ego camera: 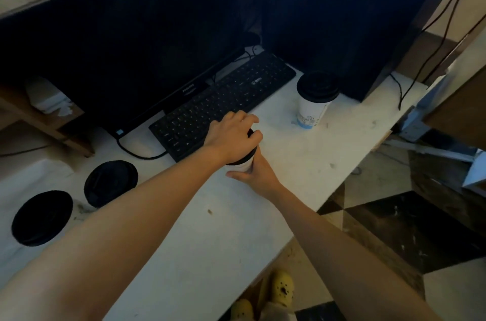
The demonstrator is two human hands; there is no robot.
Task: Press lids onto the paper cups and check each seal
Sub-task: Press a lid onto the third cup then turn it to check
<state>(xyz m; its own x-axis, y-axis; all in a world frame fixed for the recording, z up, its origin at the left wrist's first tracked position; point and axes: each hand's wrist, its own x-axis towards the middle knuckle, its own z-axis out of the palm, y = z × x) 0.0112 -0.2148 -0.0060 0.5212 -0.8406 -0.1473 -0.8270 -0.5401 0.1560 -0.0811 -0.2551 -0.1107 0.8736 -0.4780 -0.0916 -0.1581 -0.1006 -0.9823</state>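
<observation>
I have the left hand (231, 136) reached out from the near left, palm down, fingers curled over the black lid (249, 156) of a paper cup (243, 166) so the fingertips hook past its far rim and the thumb side sits at the near edge. Most of the lid is hidden under the palm. My right hand (256, 173) comes in from the near right and wraps the cup wall just below those fingers, thumb lying along the near side (only a sliver of white wall shows between the two hands). The cup stands on the white table (210, 242), right against the front edge of the keyboard (223, 102). Beyond the fingertips, well apart to the right, stands a second cup (311, 110) with its lid already on. Two loose lids (110, 182) lie back beside the left forearm.
</observation>
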